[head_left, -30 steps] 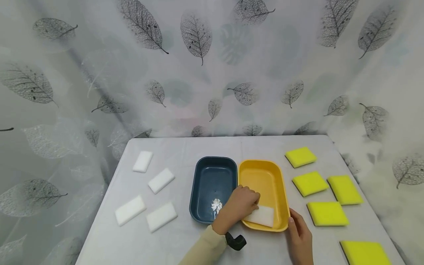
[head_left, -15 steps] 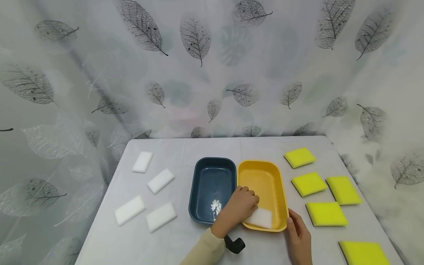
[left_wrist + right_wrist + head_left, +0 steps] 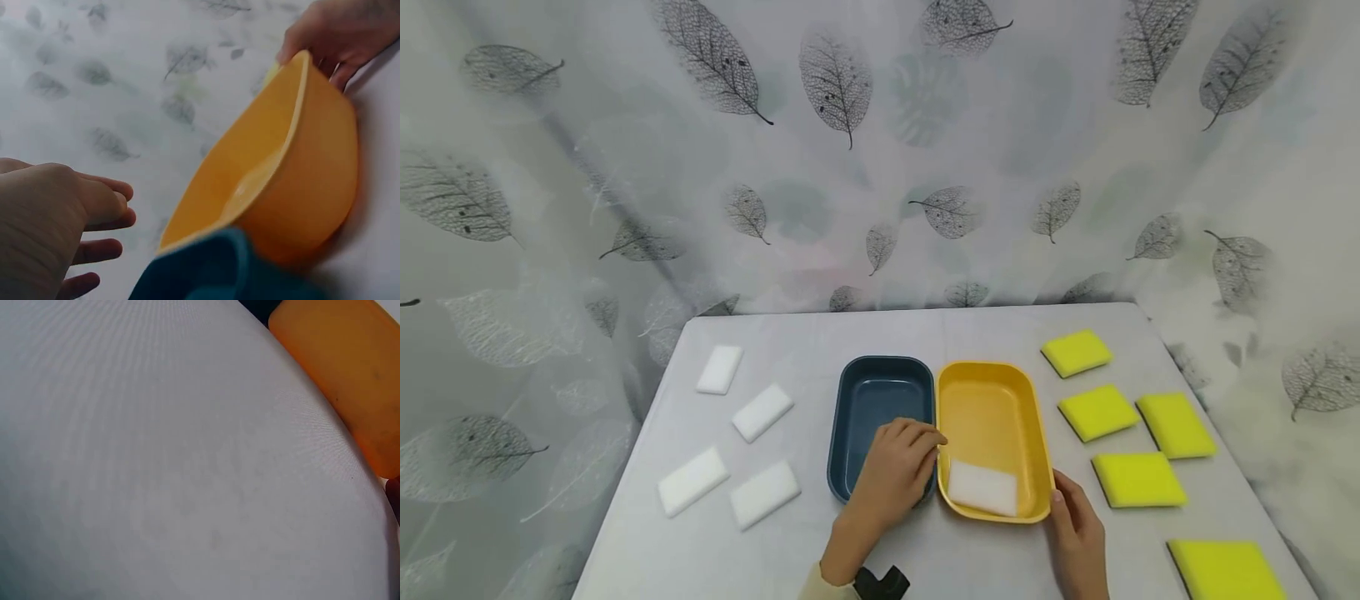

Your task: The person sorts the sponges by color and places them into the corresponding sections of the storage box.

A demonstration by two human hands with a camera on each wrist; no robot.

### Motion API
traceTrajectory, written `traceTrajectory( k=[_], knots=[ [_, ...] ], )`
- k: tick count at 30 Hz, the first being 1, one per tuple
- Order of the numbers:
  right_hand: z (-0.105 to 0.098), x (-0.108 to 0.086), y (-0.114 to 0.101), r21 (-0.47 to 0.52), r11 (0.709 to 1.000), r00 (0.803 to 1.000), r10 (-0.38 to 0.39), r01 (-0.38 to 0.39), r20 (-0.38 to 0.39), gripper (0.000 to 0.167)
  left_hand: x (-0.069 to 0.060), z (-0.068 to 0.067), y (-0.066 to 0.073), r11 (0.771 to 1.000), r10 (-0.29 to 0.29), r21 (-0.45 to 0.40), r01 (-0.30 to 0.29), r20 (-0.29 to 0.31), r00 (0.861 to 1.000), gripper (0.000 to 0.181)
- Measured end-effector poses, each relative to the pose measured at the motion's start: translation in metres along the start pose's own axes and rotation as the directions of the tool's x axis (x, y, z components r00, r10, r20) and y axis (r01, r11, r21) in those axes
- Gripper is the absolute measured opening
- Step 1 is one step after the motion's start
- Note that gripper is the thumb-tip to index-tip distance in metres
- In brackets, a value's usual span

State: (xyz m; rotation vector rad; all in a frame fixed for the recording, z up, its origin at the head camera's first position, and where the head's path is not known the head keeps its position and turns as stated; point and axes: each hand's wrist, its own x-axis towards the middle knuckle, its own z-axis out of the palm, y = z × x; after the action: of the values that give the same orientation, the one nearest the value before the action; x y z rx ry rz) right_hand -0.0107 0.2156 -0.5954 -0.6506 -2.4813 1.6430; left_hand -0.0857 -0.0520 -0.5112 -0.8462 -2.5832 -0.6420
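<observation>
My left hand [image 3: 898, 467] hovers over the near part of the blue tray [image 3: 842, 392], its fingers loosely bent and holding nothing. The left wrist view shows those same fingers [image 3: 103, 250] apart from both trays. A white sponge block [image 3: 983, 489] lies flat in the near end of the yellow tray [image 3: 988, 400]. At that tray's near right corner, my right hand [image 3: 1077, 533] grips the rim between thumb and fingers. The yellow tray's outer wall [image 3: 344, 369] fills the upper right of the right wrist view. My left hand hides the blue tray's near end.
Several white sponge blocks [image 3: 765, 493] lie on the white-covered table [image 3: 790, 567] to the left. Several yellow sponges with dark undersides [image 3: 1138, 481] are spread on the right. A leaf-patterned curtain [image 3: 850, 192] hangs behind the table.
My left hand has let go of the white sponge block in the yellow tray and moved left, over the blue tray. The right hand has stayed at the yellow tray's corner.
</observation>
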Motion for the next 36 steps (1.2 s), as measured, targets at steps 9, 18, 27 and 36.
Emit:
traceTrajectory(
  k=[9,18,27,36],
  knots=[
    [0.001,0.000,0.003,-0.016,1.000,1.000,-0.004,0.005,0.016,0.057,-0.024,-0.037,-0.033,0.991,-0.131,0.022,0.133,-0.081,0.988,0.026],
    [0.001,-0.002,0.003,-0.012,1.000,0.999,0.029,-0.028,0.035,0.059,-0.043,-0.054,-0.056,0.966,-0.247,0.040,0.254,-0.125,0.961,0.027],
    [-0.001,0.000,0.000,-0.030,0.999,1.000,0.011,-0.010,0.029,0.059,-0.057,-0.057,-0.081,0.932,-0.350,0.066,0.358,-0.108,0.931,0.036],
    [0.000,-0.002,-0.001,-0.034,0.999,1.000,0.011,-0.011,0.027,0.059,-0.066,-0.058,-0.108,0.885,-0.439,0.136,0.444,-0.068,0.896,0.052]
  ],
)
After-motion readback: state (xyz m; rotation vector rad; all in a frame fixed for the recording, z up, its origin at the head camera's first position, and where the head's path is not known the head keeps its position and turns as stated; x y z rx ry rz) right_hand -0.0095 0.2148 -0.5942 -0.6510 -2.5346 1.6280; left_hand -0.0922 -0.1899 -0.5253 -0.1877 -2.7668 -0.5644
